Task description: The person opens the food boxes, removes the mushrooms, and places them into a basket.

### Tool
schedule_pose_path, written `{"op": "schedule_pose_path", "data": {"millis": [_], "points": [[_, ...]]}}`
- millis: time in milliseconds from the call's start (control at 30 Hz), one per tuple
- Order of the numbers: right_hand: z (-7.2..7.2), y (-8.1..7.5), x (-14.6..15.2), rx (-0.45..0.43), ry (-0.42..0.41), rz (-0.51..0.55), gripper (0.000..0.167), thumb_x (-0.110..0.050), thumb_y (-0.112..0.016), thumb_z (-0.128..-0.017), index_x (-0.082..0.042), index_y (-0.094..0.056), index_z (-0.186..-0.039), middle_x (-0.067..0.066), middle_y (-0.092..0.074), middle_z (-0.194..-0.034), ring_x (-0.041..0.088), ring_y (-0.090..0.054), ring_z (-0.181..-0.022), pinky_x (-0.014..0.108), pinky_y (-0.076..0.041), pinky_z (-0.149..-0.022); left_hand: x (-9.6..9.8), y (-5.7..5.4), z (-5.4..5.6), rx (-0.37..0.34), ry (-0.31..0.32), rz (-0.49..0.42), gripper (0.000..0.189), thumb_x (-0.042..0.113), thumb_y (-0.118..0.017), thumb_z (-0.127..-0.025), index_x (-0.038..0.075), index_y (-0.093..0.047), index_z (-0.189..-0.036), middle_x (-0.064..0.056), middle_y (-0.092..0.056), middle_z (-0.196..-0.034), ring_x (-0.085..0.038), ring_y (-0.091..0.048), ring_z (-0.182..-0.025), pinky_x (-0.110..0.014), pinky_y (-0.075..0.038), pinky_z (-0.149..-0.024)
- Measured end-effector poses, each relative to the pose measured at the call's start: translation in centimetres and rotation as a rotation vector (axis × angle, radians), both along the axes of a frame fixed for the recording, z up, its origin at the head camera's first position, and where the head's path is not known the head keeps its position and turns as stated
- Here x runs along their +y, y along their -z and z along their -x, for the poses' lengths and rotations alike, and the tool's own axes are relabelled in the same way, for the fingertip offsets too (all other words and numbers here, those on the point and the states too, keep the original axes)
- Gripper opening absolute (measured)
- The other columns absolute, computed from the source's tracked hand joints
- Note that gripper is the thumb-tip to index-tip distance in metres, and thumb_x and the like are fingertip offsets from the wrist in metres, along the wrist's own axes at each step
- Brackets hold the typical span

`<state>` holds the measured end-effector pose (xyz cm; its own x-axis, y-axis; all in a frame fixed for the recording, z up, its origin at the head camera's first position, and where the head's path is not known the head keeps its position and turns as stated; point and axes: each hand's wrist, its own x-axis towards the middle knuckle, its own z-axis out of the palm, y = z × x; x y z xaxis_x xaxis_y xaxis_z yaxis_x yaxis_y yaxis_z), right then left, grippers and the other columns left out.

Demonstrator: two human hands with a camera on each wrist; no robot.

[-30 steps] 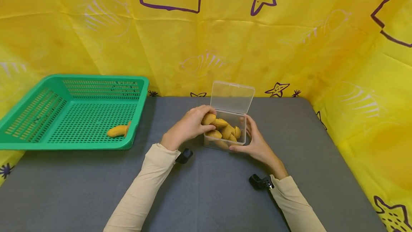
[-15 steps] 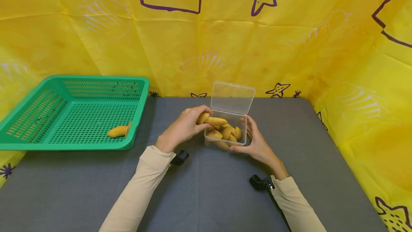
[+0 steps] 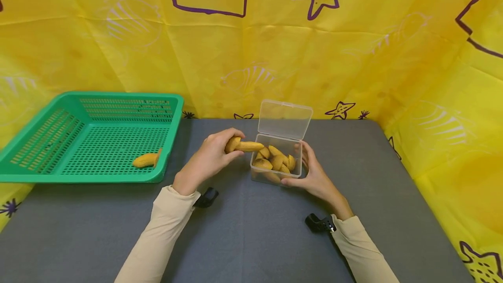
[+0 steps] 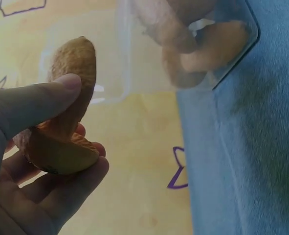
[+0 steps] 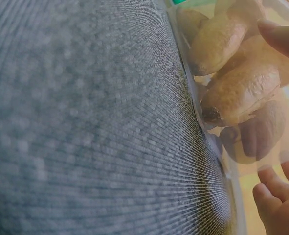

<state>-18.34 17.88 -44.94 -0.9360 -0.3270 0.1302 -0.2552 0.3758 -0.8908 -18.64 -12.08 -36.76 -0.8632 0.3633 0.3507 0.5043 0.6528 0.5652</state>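
Mushroom (image 3: 248,146) near box (image 3: 290,145), basket (image 3: 86,178) well apart

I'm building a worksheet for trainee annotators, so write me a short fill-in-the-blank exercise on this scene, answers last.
1. Of the left hand and the right hand, the one gripping a mushroom-shaped piece in the air is the ____.
2. The basket is coloured ____.
3. The number of mushroom-shaped pieces lying in that basket is ____.
4. The hinged lid of the clear box stands ____.

Missing words: left; green; one; open.
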Motion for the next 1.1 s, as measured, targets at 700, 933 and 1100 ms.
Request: {"op": "schedule_pose_path", "data": {"millis": [700,933,1100], "points": [[-0.1,0.5,0.1,0.004,0.004,-0.006,0.118,-0.013,-0.088,-0.074,-0.013,-0.007,-0.159,0.018,-0.026,-0.161,0.038,-0.02,-0.151,0.06,-0.018,-0.12,-5.5,-0.1,-2.2,0.12,-0.103,-0.029,0.04,0.002,-0.082,-0.078,0.003,-0.066,-0.115,-0.013,-0.07,-0.109,-0.023,-0.062,-0.086,-0.039,-0.052,-0.071],[-0.1,0.4,-0.1,0.004,0.002,-0.005,0.119,-0.015,-0.088,-0.074,-0.013,-0.006,-0.159,0.017,-0.025,-0.161,0.037,-0.019,-0.152,0.059,-0.017,-0.121,-7.7,-0.5,-2.7,0.189,-0.144,-0.028,0.04,0.0,-0.082,-0.078,0.003,-0.065,-0.114,-0.011,-0.068,-0.096,-0.016,-0.052,-0.074,-0.026,-0.042,-0.063],[0.0,0.2,-0.1,0.004,0.006,-0.006,0.12,-0.014,-0.089,-0.072,-0.013,-0.006,-0.159,0.017,-0.026,-0.161,0.035,-0.02,-0.152,0.058,-0.018,-0.121,-9.5,-1.2,-3.0,0.224,-0.214,-0.03,0.041,0.001,-0.082,-0.078,0.005,-0.066,-0.115,-0.011,-0.066,-0.09,-0.015,-0.047,-0.07,-0.02,-0.035,-0.059]]}}
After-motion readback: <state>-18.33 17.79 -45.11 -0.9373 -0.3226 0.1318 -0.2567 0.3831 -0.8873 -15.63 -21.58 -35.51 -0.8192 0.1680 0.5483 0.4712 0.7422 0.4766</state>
